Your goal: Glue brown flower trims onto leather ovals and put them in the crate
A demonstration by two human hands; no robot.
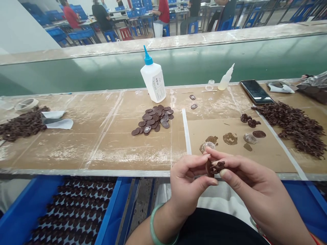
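My left hand (190, 182) pinches a brown oval disc (209, 168) by its edges, tilted so that it stands nearly upright. Between the fingertips of my right hand (247, 180) is a small dark brown figurine (218, 167), held against the face of the disc; whether the two are joined I cannot tell. Just beyond my fingers, a small clear round dish (208, 146) sits on the cardboard. Farther right lie another clear dish (249, 138), a loose brown disc (259, 134) and two brown figurines (253, 123).
A pile of brown discs (155, 117) lies before a white bottle with a blue nozzle (154, 81). Heaps of brown figurines (293, 126) flank the table, with a phone (256, 92) and a small dropper bottle (225, 80) behind. Below left is a blue crate (107, 211) of rowed brown pieces.
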